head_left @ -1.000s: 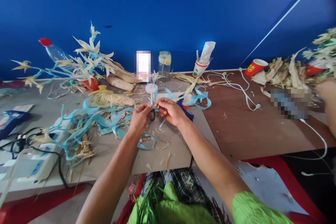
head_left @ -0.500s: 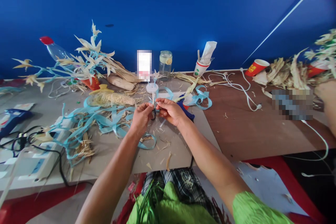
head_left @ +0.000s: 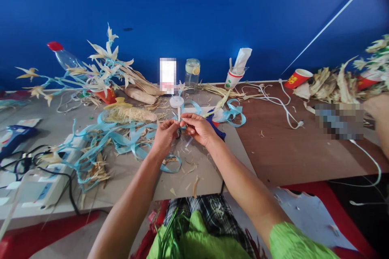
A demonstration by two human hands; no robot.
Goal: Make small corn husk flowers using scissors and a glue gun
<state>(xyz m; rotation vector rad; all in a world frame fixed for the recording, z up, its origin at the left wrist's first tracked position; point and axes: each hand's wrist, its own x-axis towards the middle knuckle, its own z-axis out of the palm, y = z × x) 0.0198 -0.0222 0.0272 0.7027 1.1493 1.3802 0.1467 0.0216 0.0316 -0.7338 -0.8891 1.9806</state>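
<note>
Both hands have shifted very slightly upward and to the right since half a second ago, fingertips still pinched together. Nearest the viewer, a green garment (head_left: 197,236) and checked cloth (head_left: 209,206) cover the lap. Above the grey table (head_left: 127,178), the left hand (head_left: 164,136) and the right hand (head_left: 199,128) meet, each closed in a narrow pinch on a thin pale stem (head_left: 179,113) that stands upright between their fingertips. A dark scissor handle (head_left: 179,132) shows just below the pinch; which hand holds it cannot be told. Light blue ribbon (head_left: 121,139) lies tangled to the left, touching husk scraps. Farther left sit white power strips (head_left: 36,188) with black cords. Beyond the hands stand a glass jar (head_left: 192,72), a paper cup (head_left: 232,77) and a spray of husk flowers (head_left: 100,62). At far right, another person's arm (head_left: 379,117) rests by a husk pile (head_left: 334,83).
</note>
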